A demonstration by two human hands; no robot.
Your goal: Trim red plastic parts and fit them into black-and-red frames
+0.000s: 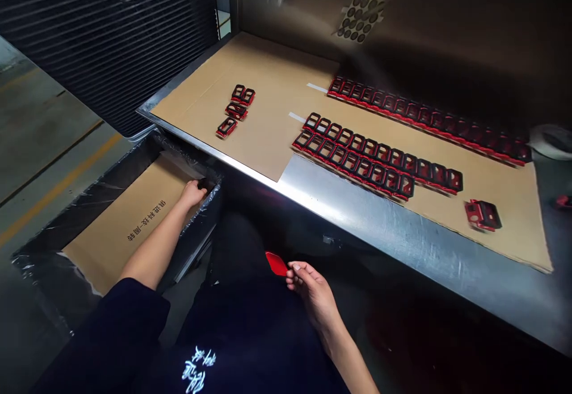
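My right hand (310,292) pinches a small, flat, red plate (276,264) by one corner, in front of the dark clothing and below the table edge. To the left, my left hand (193,194) reaches into the far right corner of a box lined with black plastic (36,269). Its fingers are curled down beside the printed cardboard sheet (129,215) in that box. What they hold, if anything, is hidden.
On the metal table (348,197), cardboard (268,149) bears rows of black-and-red frames (357,143), a small cluster of frames (236,109) and a lone red-and-black part (483,215). A tape roll (552,142) lies far right. A sticker sheet (369,6) hangs behind.
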